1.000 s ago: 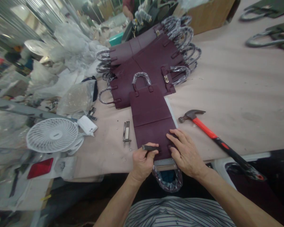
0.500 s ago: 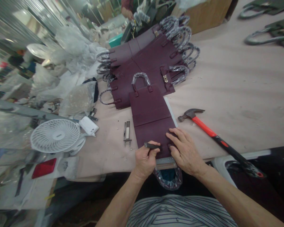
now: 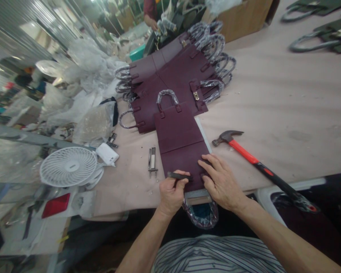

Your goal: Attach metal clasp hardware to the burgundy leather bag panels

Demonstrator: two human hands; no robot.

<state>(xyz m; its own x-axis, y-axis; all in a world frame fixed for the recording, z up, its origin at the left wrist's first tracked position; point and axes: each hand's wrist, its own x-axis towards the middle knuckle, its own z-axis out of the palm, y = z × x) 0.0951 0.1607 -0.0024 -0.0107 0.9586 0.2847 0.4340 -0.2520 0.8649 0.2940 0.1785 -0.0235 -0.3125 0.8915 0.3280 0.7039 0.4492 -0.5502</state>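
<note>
- At the near edge of the pale table, a burgundy leather bag panel lies flat: a long rectangle with a matte, fine-grained surface and a seam across its middle.
- Its far handle is an arch wrapped in crinkled clear plastic; the near handle, wrapped the same way, hangs over the table edge.
- The left hand is curled, thumb and fingers pinching a slim dark metal rod that lies crosswise on the panel's near end.
- The right hand lies palm down just beside it, fingers spread and pressed flat on the leather.
- A thin grey board shows under the panel's right edge.
- Left of the panel lies a small two-pronged steel piece.
- To the right rests a claw hammer with a dark head and a red-and-black handle.
- Beyond the panel, a fanned stack of matching burgundy bags shows glossy wrapped handles and a brass clasp.
- Further left sit a round white ribbed fan, a smooth white block and a cloudy plastic bag.
</note>
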